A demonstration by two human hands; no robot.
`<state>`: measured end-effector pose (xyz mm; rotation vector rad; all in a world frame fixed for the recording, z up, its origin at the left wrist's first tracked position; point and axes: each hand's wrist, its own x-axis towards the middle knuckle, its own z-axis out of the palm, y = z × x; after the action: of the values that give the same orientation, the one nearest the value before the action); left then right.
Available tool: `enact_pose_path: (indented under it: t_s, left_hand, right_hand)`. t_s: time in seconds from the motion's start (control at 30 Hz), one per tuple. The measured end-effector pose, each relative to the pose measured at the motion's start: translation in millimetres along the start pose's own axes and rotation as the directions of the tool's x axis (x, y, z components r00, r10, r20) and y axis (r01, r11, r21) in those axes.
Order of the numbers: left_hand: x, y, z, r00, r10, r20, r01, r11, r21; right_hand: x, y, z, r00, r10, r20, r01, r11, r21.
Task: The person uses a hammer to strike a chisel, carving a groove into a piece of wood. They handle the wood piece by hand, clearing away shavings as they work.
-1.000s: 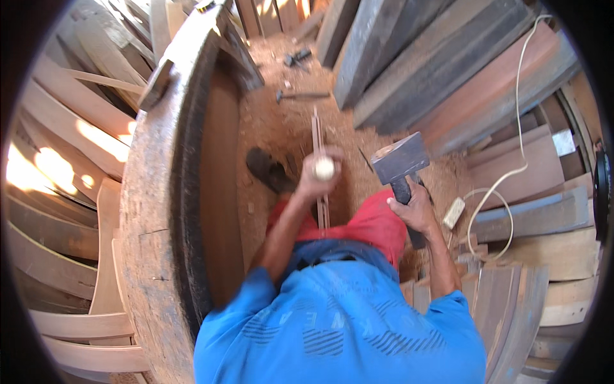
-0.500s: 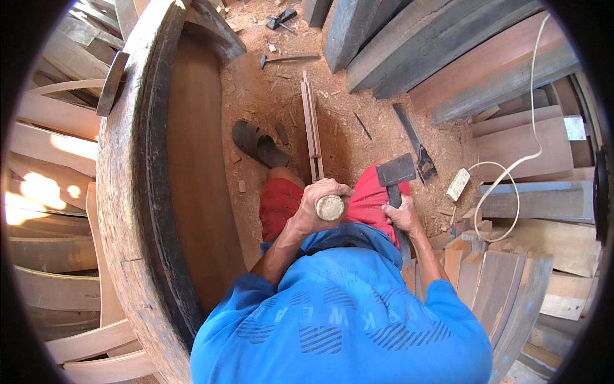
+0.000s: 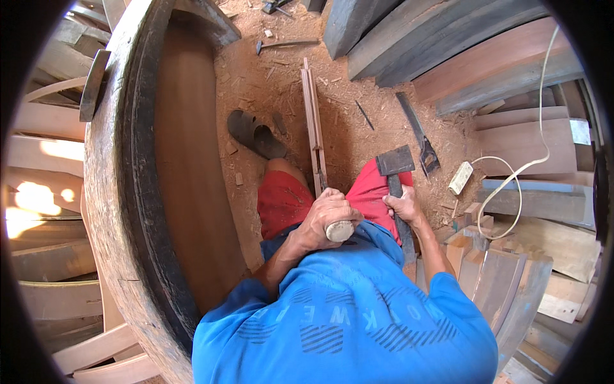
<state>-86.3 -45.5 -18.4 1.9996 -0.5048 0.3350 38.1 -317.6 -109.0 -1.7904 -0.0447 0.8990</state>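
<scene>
My left hand is closed around a chisel, its pale round handle end toward me and its dark blade against a grooved wooden strip between my legs. My right hand grips a dark hammer by the handle; its broad, square head is above my right thigh. To the right on the shavings lie a long dark tool with a black end and a thin dark rod.
A big curved timber runs along my left, with stacked planks beyond. Heavy beams stand ahead right, boards lower right. A white extension socket with cable is at my right. Another hammer lies on the floor ahead.
My left hand with the chisel has moved down toward my body and slightly right. My right hand has lowered the hammer beside my thigh. The view has also shifted.
</scene>
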Motion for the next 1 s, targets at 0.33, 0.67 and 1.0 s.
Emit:
enact_pose_path:
  t_s: [0.33, 0.67, 1.0]
  left_hand:
    - [93, -46, -46, 0.812, -0.462, -0.356, 0.333, 0.868, -0.368]
    - [167, -175, -74, 0.512, -0.737, -0.441, 0.472, 0.670, -0.573]
    - [146, -164, -68, 0.607, -0.705, -0.366, 0.624, 0.709, -0.329]
  right_hand:
    - [17, -12, 1, 0.995, 0.102, 0.014, -0.103, 0.993, 0.057]
    - [31, -20, -1, 0.961, 0.273, 0.043, -0.276, 0.950, 0.149]
    - [39, -21, -2, 0.948, 0.314, 0.053, -0.319, 0.925, 0.205]
